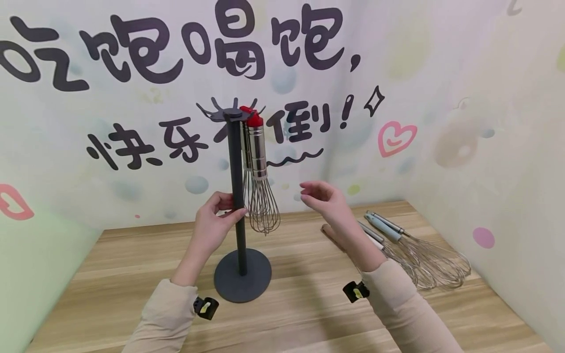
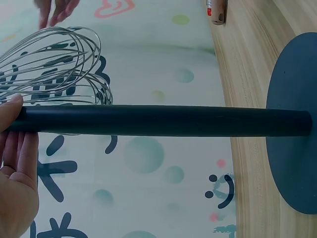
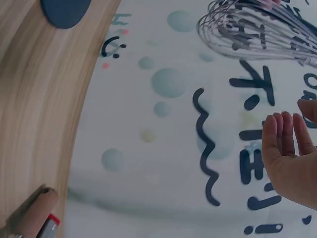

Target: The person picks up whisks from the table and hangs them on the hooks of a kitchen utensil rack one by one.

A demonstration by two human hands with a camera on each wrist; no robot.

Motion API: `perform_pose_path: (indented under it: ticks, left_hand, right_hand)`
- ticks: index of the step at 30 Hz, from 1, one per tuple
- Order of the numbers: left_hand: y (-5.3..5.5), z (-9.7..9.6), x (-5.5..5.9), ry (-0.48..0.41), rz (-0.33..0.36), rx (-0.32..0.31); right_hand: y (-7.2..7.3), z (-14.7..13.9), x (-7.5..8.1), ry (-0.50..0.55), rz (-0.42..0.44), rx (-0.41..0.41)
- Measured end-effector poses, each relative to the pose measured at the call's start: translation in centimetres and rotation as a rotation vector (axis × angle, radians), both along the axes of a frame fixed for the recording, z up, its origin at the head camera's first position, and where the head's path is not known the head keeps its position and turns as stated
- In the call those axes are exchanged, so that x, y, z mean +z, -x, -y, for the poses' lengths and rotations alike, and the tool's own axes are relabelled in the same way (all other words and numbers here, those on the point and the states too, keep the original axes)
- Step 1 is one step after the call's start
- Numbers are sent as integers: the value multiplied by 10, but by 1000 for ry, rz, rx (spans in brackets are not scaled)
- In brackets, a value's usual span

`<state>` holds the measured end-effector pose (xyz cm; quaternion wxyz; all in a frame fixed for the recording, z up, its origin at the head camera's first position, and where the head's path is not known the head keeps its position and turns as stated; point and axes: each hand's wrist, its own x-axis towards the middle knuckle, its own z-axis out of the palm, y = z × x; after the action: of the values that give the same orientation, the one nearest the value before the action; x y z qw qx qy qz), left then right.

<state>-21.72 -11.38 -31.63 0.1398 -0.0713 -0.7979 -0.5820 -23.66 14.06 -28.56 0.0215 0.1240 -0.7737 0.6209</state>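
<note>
My left hand (image 1: 211, 223) grips the dark pole of an upright whisk stand (image 1: 236, 162); in the left wrist view its thumb and fingers wrap the pole (image 2: 163, 120). The stand has a round base (image 1: 243, 289) on the table and a ring of upturned hooks (image 1: 229, 115) on top. From its right side hang whisks with shiny metal handles and red ends, the front whisk (image 1: 258, 152) partly covering another. Right of them, my right hand (image 1: 328, 200) is raised in the air with fingers loosely bent and nothing in it, as the right wrist view also shows.
Several more whisks lie at the table's right side, among them one with a light blue handle (image 1: 383, 226). A brown handle end (image 1: 331, 236) shows beside my right forearm. The wooden table (image 1: 145, 274) meets a printed wall (image 1: 176, 186) at the back.
</note>
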Motion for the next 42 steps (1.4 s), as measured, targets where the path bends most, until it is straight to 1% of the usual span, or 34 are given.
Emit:
perform_pose_path:
  ticks: [9,13,17,21,26,30,35,39,42]
  left_hand:
    - [0,0,-2,10,8,1]
    - [-1,0,-2,12,8,6]
    - [-1,0,-2,18,2,7]
    - [0,0,-2,10,-2,5]
    - [0,1,-2,8,1,6]
    - [-1,1,-2,11,-1,7]
    - [0,1,-2,11,-6,7]
    - [1,1,-1,6,-7,1]
    - [1,1,-1,1,-7,-4]
  right_hand:
    - [7,-28,-25,-135,-19,-55]
    - [9,-35,-36,-191,-25,-83]
    - [13,-42,-47,-256,-31,-126]
    - [16,-48,-58,-309,-21,-152]
    - [20,-54,-70,-323,11,-163]
    - [25,-62,-80,-329,38,-177]
    - [29,-72,-91,-357,74,-200]
    - [31,-78,-99,-383,73,-224]
    - [33,-83,-105,-402,38,-234]
